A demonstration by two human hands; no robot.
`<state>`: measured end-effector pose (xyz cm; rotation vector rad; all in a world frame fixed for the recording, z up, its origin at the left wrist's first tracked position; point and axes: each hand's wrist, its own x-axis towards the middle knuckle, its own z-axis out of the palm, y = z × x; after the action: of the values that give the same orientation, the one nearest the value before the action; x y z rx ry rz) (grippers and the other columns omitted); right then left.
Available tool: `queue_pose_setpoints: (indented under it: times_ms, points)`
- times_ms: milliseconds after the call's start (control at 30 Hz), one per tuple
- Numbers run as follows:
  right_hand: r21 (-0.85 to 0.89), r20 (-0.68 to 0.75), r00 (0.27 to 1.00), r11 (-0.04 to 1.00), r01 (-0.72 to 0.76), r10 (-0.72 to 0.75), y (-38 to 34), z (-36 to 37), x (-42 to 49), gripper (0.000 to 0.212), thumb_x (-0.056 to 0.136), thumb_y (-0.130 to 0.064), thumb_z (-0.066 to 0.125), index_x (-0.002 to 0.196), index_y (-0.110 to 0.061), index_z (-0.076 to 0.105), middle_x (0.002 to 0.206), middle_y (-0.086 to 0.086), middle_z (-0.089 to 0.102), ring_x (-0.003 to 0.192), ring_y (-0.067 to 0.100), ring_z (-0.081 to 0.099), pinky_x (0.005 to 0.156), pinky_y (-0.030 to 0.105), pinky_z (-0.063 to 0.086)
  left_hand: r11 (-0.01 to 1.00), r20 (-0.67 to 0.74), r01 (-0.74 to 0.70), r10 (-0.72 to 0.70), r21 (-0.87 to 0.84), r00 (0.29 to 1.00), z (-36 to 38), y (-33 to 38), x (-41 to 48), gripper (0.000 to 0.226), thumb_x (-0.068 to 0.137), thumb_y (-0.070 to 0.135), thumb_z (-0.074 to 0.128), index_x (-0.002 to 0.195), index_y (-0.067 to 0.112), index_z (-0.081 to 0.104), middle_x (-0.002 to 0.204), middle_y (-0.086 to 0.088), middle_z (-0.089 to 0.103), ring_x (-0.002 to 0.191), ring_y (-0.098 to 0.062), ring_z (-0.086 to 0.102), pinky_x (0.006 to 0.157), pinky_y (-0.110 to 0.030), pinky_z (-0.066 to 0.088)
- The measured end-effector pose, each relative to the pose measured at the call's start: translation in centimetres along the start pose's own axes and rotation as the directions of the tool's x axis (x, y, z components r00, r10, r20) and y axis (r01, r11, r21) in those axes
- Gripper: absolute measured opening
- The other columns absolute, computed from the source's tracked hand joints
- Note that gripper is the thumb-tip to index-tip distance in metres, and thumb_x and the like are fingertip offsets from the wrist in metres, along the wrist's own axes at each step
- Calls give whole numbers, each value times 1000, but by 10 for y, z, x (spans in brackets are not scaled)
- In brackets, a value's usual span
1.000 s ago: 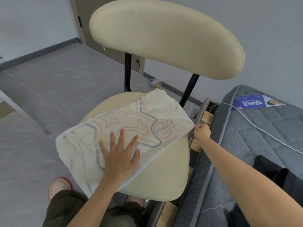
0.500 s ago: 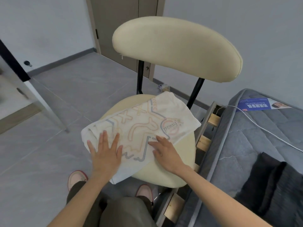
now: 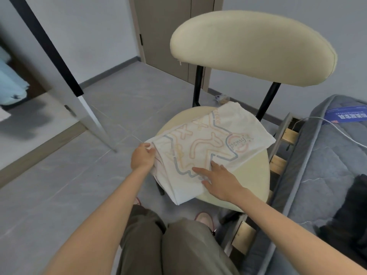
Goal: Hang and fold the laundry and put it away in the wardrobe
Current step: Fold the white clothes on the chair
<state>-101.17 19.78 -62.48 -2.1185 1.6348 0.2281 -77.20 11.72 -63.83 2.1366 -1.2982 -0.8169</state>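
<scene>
A folded white T-shirt (image 3: 210,143) with a pastel line print lies on the round seat of a cream chair (image 3: 256,179), its near-left end hanging over the seat's edge. My left hand (image 3: 142,158) grips the shirt's left edge, fingers curled around the fabric. My right hand (image 3: 219,176) rests flat on the shirt's near part, fingers spread and pressing down. At the far left an open wardrobe (image 3: 12,92) shows light blue fabric inside, blurred.
The chair's wide backrest (image 3: 252,48) rises behind the seat. A grey mattress (image 3: 325,155) on a slatted frame runs along the right, carrying a white cable, a blue leaflet and dark clothing (image 3: 349,211). A black-and-white panel (image 3: 79,92) leans at left. Grey tiled floor lies left.
My left hand has slid from flat on the shirt to its left edge and closed on it. My right hand has shifted slightly along the near part. The view has turned left.
</scene>
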Motion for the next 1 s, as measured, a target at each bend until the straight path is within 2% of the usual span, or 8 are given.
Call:
queue_pose_setpoints:
  times_ms: [100, 167, 333, 533, 700, 800, 900, 1000]
  points:
    - [-141, 5, 999, 989, -48, 49, -18, -8, 5, 46, 101, -33, 32, 146, -40, 23, 140, 20, 34, 120, 39, 43, 97, 43, 41, 1000, -61, 19, -18, 17, 998, -2, -7, 7, 28, 89, 26, 61, 114, 13, 61, 111, -9, 66, 110, -29, 57, 87, -33, 43]
    - [-203, 10, 997, 976, -79, 83, -25, -16, 9, 42, 101, -34, 29, 143, -38, 28, 131, 17, 41, 113, 35, 47, 92, 41, 39, 999, -129, -24, 29, 41, 991, -3, -11, 8, 17, 88, 23, 63, 102, 15, 66, 102, -6, 68, 102, -28, 60, 78, -31, 43]
    - [-94, -120, 991, 994, -63, 52, -41, -25, 34, 38, 100, -31, 31, 137, -31, 40, 142, 10, 35, 130, 32, 34, 104, 45, 32, 977, -152, -178, 195, 121, 969, -5, -18, 13, 8, 88, 23, 61, 87, 17, 66, 85, 3, 64, 75, -17, 55, 62, -26, 36]
    - [161, -195, 980, 985, 57, -25, -61, -16, 72, 48, 101, -26, 33, 147, -31, 23, 159, 5, 9, 147, 25, 3, 118, 49, 8, 959, 0, -282, 282, -2, 959, -14, -23, 30, 7, 93, 12, 52, 92, 9, 58, 96, -5, 56, 82, -19, 51, 74, -29, 40]
    - [169, -89, 996, 986, 14, 1, -62, -6, 94, 48, 103, -38, 17, 150, -43, 4, 160, -6, -10, 147, 21, -13, 110, 65, -5, 940, 82, -120, 154, -319, 985, -27, -21, 43, 7, 94, 9, 49, 89, 12, 53, 91, -2, 53, 85, -21, 51, 78, -35, 44]
    - [80, -79, 997, 997, -19, 25, -54, 4, 98, 48, 102, -46, 10, 147, -49, -5, 158, -12, -18, 145, 19, -20, 106, 67, -13, 963, 135, -118, 153, -241, 979, -33, -30, 51, 15, 95, 8, 47, 81, 15, 49, 85, -3, 53, 78, -21, 52, 74, -35, 46]
    - [34, -114, 993, 999, -14, 18, -49, 13, 99, 48, 100, -51, 6, 145, -52, -11, 156, -15, -22, 144, 18, -23, 107, 65, -14, 985, 142, -166, 171, -51, 975, -30, -37, 56, 14, 95, 8, 46, 82, 12, 48, 86, -8, 56, 84, -28, 55, 83, -42, 49]
    - [26, -124, 992, 999, -22, 25, -49, 15, 99, 49, 99, -52, 6, 145, -50, -12, 157, -14, -22, 144, 18, -23, 110, 61, -14, 983, 48, -79, 88, -164, 995, -20, -38, 50, 6, 95, 11, 47, 89, 9, 49, 94, -17, 62, 91, -35, 60, 84, -48, 51]
